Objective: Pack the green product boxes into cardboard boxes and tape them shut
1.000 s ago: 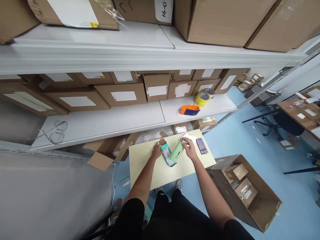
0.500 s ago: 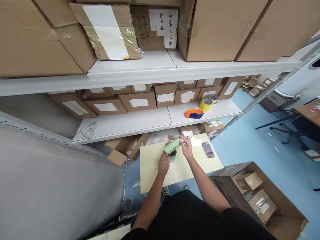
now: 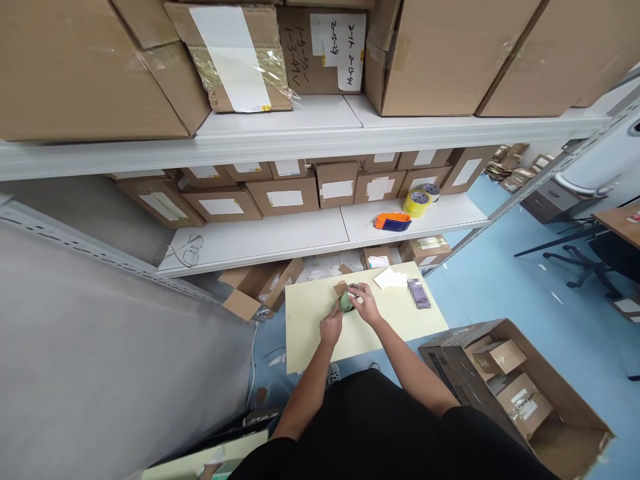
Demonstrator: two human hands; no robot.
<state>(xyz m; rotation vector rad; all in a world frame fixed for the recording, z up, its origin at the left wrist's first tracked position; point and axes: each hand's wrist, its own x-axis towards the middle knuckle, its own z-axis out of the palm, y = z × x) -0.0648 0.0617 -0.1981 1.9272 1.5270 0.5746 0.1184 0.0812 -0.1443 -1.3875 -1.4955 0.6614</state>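
Note:
A light green cylinder (image 3: 345, 303), which looks like a tumbler or bottle, stands steeply over the pale yellow tabletop (image 3: 305, 333). My right hand (image 3: 366, 307) grips its silvery upper end, fingers closed round it. At its left is a small cardboard box with a raised brown flap (image 3: 340, 288). My left hand (image 3: 331, 327) is closed on the near left side of that box. The cylinder's lower part appears to be inside the box; my hands hide much of both. White papers (image 3: 391, 278) and a pixelated purple item (image 3: 419, 293) lie to the right.
Ahead, a shelf (image 3: 280, 235) holds labelled cartons, yellow tape (image 3: 417, 203), an orange-and-blue tape dispenser (image 3: 393, 221) and glasses (image 3: 190, 251). An opened carton (image 3: 260, 287) sits left behind the table. A large carton (image 3: 575, 380) containing smaller boxes stands at right.
The green cylinder has gone from slanting above the box to nearly upright and lower, partly into it. My right hand came down with it; my left hand stays by the box.

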